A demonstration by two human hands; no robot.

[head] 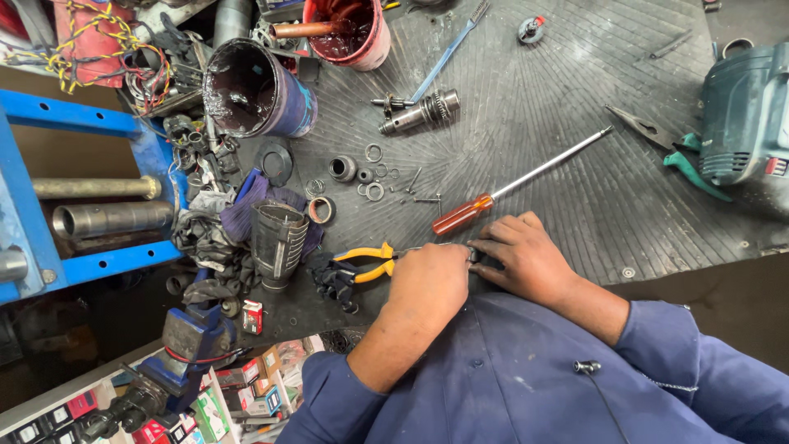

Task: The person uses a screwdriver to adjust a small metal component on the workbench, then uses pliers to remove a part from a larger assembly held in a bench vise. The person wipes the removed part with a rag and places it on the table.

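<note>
My left hand (427,284) is closed over the jaw end of yellow-handled pliers (368,263), whose handles stick out to the left on the black ribbed mat (575,82). My right hand (526,259) lies just right of it, fingers curled toward a small metal part (472,249) pinched between the two hands; the part is mostly hidden. An orange-handled screwdriver (464,214) lies just beyond my right fingers, its long shaft pointing up and right.
A black ribbed housing (278,238) and rags sit left of the pliers. Rings and washers (374,173), a geared metal shaft (419,113), a grease can (255,86) and a red bucket (353,29) lie farther off. A green power tool (744,115) and green-handled pliers (686,160) are at right, a blue frame (90,123) at left.
</note>
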